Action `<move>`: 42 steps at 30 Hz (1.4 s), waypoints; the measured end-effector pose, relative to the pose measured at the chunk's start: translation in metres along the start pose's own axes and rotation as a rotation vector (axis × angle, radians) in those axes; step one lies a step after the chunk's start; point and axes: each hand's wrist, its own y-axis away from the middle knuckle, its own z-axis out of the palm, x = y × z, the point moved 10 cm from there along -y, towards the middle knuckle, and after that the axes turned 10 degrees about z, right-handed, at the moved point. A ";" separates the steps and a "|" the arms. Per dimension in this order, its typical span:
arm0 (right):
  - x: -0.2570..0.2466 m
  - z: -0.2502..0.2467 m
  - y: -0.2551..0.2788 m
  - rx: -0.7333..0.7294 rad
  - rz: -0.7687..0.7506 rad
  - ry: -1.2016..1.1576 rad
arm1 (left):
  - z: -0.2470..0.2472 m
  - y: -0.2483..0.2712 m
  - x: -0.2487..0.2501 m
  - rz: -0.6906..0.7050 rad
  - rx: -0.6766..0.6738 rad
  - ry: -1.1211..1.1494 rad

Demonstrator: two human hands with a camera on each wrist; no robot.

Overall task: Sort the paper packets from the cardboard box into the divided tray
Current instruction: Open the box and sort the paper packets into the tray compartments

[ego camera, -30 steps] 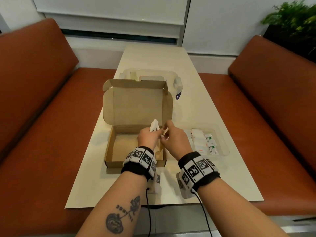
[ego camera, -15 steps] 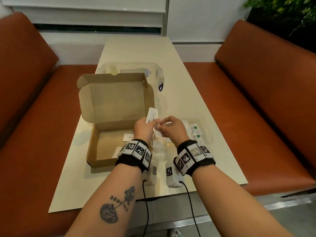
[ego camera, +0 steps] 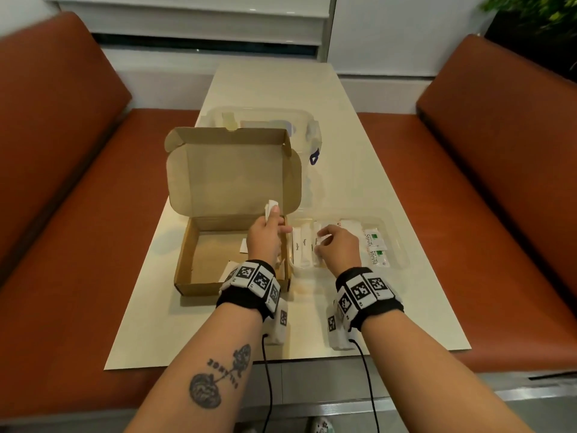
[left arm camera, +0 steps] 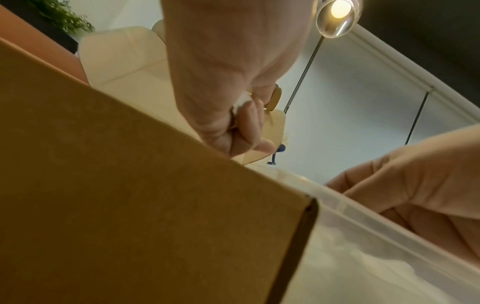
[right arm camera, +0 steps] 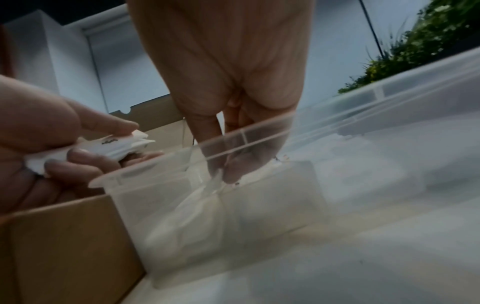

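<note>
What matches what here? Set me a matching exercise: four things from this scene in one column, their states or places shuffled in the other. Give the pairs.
Things:
1. left hand
2. right hand
3. cardboard box
4. Stevia packets

States or places:
A. at the right end of the divided tray
B. lid standing open
C. gripping white packets
D. fingers reaching down into the divided tray

Pairs: 1-C, 2-D, 3-B, 4-A

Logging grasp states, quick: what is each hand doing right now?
Left hand: holds a small bunch of white paper packets over the brown cardboard box.
Right hand: fingertips down on a white packet in the clear plastic divided tray; grip unclear.
</note>
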 end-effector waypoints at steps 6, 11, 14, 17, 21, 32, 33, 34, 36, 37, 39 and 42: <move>-0.014 0.012 -0.001 -0.012 -0.076 0.139 | 0.002 -0.001 -0.003 0.025 -0.030 -0.045; -0.012 0.017 -0.005 0.007 -0.070 0.174 | 0.003 -0.003 -0.006 0.034 -0.039 -0.069; -0.013 0.021 -0.006 0.009 -0.089 0.231 | 0.005 -0.004 -0.009 0.014 -0.057 -0.068; -0.009 0.024 -0.009 -0.007 -0.071 0.256 | 0.009 -0.006 -0.013 -0.030 -0.086 -0.010; -0.013 0.016 -0.009 0.028 -0.055 0.152 | 0.019 -0.008 -0.012 -0.043 -0.145 0.053; -0.033 0.018 -0.001 -0.255 0.065 -0.571 | 0.042 -0.009 0.008 0.053 -0.283 0.034; -0.033 0.020 0.000 -0.290 0.078 -0.620 | 0.042 -0.009 0.009 0.055 -0.285 0.022; -0.034 0.020 0.000 -0.311 0.088 -0.657 | 0.042 -0.009 0.009 0.052 -0.287 0.020; -0.034 0.017 0.001 -0.310 0.095 -0.690 | 0.043 -0.007 0.009 0.030 -0.296 0.047; -0.035 0.015 0.001 -0.294 0.091 -0.690 | 0.043 -0.006 0.010 0.024 -0.301 0.060; -0.035 0.008 0.000 -0.261 0.079 -0.677 | 0.041 -0.006 0.012 0.035 -0.293 0.028; -0.036 0.000 -0.005 -0.228 0.064 -0.598 | 0.031 -0.011 0.016 0.077 -0.222 -0.086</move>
